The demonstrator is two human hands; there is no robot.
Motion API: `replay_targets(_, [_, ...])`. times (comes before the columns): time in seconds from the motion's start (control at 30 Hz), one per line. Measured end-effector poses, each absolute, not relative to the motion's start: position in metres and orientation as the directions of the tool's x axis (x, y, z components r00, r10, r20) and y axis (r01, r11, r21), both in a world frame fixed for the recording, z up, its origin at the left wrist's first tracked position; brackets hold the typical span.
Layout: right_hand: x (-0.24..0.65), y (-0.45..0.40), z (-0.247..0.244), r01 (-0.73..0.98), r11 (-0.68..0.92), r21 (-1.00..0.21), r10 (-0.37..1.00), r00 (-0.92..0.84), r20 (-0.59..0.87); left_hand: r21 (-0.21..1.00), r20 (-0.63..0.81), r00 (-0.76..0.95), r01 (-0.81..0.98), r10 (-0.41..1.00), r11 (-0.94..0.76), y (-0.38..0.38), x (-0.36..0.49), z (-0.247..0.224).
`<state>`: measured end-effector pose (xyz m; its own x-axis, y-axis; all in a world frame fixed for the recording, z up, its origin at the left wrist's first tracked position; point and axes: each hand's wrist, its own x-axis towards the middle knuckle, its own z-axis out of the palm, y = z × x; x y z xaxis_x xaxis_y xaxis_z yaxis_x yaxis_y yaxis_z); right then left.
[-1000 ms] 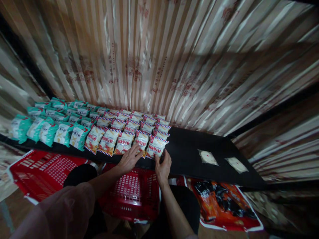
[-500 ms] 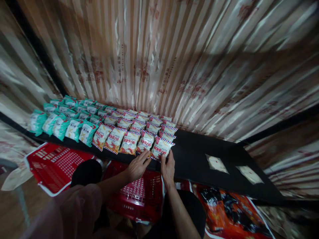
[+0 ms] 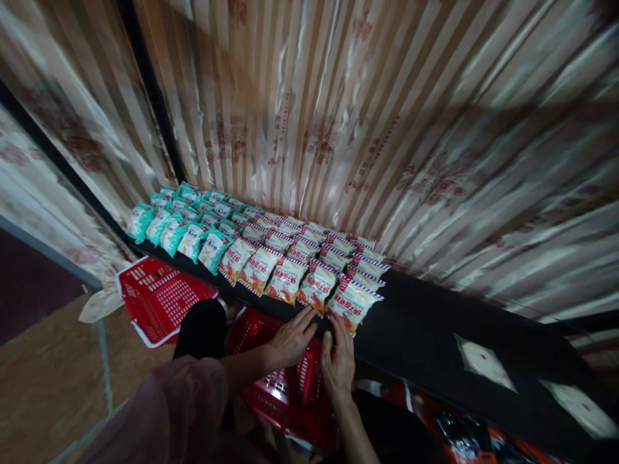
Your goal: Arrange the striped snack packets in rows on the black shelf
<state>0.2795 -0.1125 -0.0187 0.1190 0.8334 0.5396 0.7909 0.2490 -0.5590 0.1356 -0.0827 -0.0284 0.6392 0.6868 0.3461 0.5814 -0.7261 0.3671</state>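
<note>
Rows of snack bags stand on a long black shelf (image 3: 416, 316). Teal bags (image 3: 193, 240) fill the left part, and white-and-orange bags with striped edges (image 3: 284, 278) stand to their right. My left hand (image 3: 293, 338) is at the shelf's front edge, just below the front-row bags, fingers stretched out and nothing held. My right hand (image 3: 340, 357) has its fingers apart, with the fingertips at the lower edge of the rightmost front bag (image 3: 352, 304). Whether they touch it is hard to tell.
Two flat clear packets with pale contents (image 3: 486, 364) lie on the shelf at the right. Below it are a red basket (image 3: 162, 299) at the left, another red basket (image 3: 271, 399) between my legs, and dark and orange packages (image 3: 464, 435). A striped curtain (image 3: 309, 116) hangs behind.
The view has turned left, so the bags appear further right. My right hand has come off the face of the rightmost bag to its lower edge, and that bag leans differently.
</note>
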Motion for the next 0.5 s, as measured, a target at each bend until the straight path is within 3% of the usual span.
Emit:
replay_targets(0.13, [0.273, -0.109, -0.025, 0.780, 0.238, -0.579, 0.855, 0.115, 0.506, 0.392, 0.383, 0.591, 0.592, 0.710, -0.704, -0.088, 0.129, -0.021])
replay_targets(0.37, [0.246, -0.103, -0.020, 0.774, 0.320, -0.546, 0.850, 0.019, 0.526, 0.481, 0.474, 0.248, 0.730, 0.844, -0.485, -0.100, 0.097, -0.018])
replay_targets(0.5, [0.230, -0.091, -0.021, 0.791, 0.345, -0.505, 0.839, -0.019, 0.544, 0.497, 0.445, 0.178, 0.767, 0.878, -0.407, -0.093, 0.083, -0.018])
